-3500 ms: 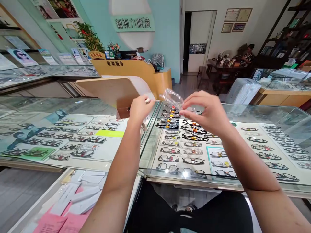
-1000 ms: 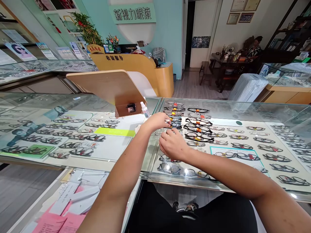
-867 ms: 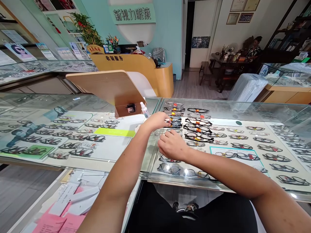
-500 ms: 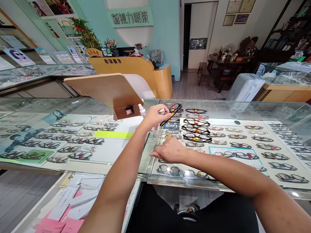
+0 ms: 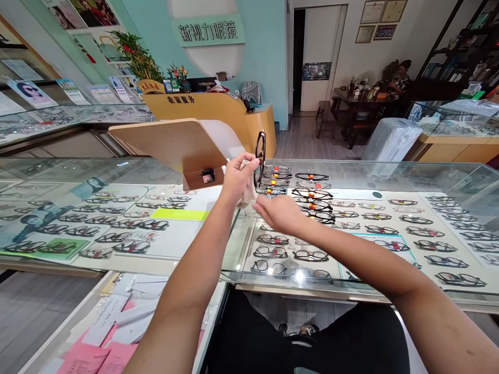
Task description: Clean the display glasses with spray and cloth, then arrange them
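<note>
My left hand [image 5: 238, 179] is closed on a pair of black-framed eyeglasses [image 5: 260, 156], held upright above the glass counter. A pale cloth [image 5: 248, 191] is bunched in the same hand and hangs down from it. Just below and to the right, my right hand [image 5: 281, 214] reaches in with its fingers together at the cloth's lower edge, seemingly pinching it; the fingertips are partly hidden. Beneath both hands lie rows of eyeglasses [image 5: 312, 205], several with orange tags, on and inside the glass display counter [image 5: 241, 249].
A tilted wooden-framed mirror or board [image 5: 163, 140] stands on the counter to the left, with a small black item [image 5: 208, 175] at its base. An open drawer [image 5: 117, 322] of papers sits at lower left. Farther back are a yellow cashier desk [image 5: 210, 109] and a seated person [image 5: 401, 78].
The eyeglasses have been turned from slanting to upright and raised. The pale cloth now hangs below my left hand, and my right hand has moved up to it.
</note>
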A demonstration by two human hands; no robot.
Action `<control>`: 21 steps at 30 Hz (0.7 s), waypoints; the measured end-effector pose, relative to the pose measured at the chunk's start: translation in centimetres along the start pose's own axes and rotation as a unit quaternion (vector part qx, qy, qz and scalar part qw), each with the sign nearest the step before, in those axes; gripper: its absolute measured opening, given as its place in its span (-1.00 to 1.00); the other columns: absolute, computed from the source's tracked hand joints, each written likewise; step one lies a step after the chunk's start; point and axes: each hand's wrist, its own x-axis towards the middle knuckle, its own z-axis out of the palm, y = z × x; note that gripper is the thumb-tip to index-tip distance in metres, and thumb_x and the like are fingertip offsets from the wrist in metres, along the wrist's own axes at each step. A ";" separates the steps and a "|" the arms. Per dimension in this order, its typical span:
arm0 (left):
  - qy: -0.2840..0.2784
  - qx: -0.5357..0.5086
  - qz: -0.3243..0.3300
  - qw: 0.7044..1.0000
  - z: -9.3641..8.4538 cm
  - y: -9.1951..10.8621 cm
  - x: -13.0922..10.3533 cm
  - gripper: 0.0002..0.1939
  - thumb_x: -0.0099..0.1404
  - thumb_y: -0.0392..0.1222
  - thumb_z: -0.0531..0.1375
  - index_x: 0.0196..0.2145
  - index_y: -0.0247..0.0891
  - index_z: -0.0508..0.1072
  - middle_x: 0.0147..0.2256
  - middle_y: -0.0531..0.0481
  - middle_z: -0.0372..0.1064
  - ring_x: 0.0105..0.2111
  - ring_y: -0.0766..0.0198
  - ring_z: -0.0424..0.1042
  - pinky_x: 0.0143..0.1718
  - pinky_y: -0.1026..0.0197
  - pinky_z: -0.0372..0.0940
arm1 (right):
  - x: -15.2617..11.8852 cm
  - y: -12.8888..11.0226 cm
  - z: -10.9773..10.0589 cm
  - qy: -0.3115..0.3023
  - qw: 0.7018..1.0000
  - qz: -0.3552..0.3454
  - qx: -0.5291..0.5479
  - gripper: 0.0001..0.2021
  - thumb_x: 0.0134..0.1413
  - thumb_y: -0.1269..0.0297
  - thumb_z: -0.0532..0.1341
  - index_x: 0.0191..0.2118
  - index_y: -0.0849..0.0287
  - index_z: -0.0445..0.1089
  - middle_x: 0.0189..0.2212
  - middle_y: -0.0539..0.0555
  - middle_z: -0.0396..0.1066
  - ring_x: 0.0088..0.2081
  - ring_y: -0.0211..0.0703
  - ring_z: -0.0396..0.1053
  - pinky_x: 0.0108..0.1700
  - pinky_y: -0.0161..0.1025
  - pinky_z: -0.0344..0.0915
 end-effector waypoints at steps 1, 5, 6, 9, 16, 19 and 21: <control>0.006 -0.016 0.000 1.000 0.1 0.7 -0.2 -0.55 0.26 0.31 0.28 -0.27 -0.12 0.35 -0.29 -0.01 0.50 -0.31 0.19 0.44 -0.26 0.16 0.38 | 0.0 0.9 -1.2 0.041 0.998 0.027 0.036 -0.62 0.72 0.01 0.03 0.11 0.12 0.50 -0.32 0.07 0.63 -0.32 -0.03 0.53 -0.26 -0.23 0.15; -0.003 -0.112 0.043 0.993 0.8 5.3 -0.7 -0.53 0.29 0.30 0.39 -0.27 -0.13 0.38 -0.33 0.03 0.48 -0.42 0.27 0.38 -0.37 0.20 0.30 | -1.1 4.3 -7.2 0.260 0.935 0.036 0.240 -0.66 0.65 0.01 0.17 -0.09 0.14 0.51 -0.51 -0.10 0.35 -0.47 -0.23 0.27 -0.31 -0.25 0.04; -0.008 -0.141 0.064 0.988 1.1 6.7 -0.6 -0.54 0.29 0.27 0.43 -0.27 -0.13 0.42 -0.34 0.04 0.47 -0.42 0.28 0.38 -0.38 0.21 0.28 | -1.5 4.8 -8.8 0.288 0.913 0.019 0.287 -0.64 0.62 -0.04 0.21 -0.12 0.14 0.52 -0.52 -0.12 0.29 -0.48 -0.25 0.20 -0.32 -0.26 0.02; -0.040 -0.206 0.145 0.967 2.2 11.4 -0.1 -0.57 0.30 0.24 0.50 -0.29 -0.13 0.51 -0.34 0.04 0.46 -0.39 0.29 0.40 -0.37 0.21 0.25 | -2.9 5.2 -13.2 0.298 0.873 -0.034 0.384 -0.54 0.44 -0.24 0.36 -0.17 0.12 0.54 -0.48 -0.09 0.25 -0.47 -0.27 0.07 -0.38 -0.23 -0.02; -0.039 -0.232 0.260 0.937 5.3 18.0 -0.3 -0.65 0.36 0.18 0.52 -0.30 -0.10 0.60 -0.38 0.08 0.45 -0.42 0.33 0.35 -0.32 0.19 0.28 | -5.6 4.4 -17.6 0.369 0.814 -0.074 0.443 -0.56 0.31 -0.23 0.48 -0.24 0.09 0.57 -0.48 -0.05 0.25 -0.46 -0.25 0.07 -0.42 -0.19 -0.03; -0.026 -0.215 0.231 0.949 5.8 18.1 -0.9 -0.57 0.30 0.25 0.54 -0.32 -0.11 0.56 -0.43 0.12 0.36 -0.48 0.35 0.24 -0.41 0.20 0.21 | -6.3 4.6 -17.5 0.375 0.815 -0.058 0.438 -0.58 0.31 -0.20 0.49 -0.24 0.09 0.56 -0.52 -0.08 0.20 -0.48 -0.26 0.04 -0.43 -0.20 -0.05; -0.028 -0.193 0.217 0.957 5.7 17.8 -1.1 -0.54 0.25 0.27 0.56 -0.33 -0.13 0.54 -0.44 0.12 0.33 -0.50 0.36 0.20 -0.44 0.21 0.19 | -6.4 4.7 -17.4 0.369 0.824 -0.043 0.427 -0.56 0.31 -0.20 0.49 -0.27 0.11 0.55 -0.54 -0.10 0.16 -0.48 -0.27 0.01 -0.43 -0.20 -0.06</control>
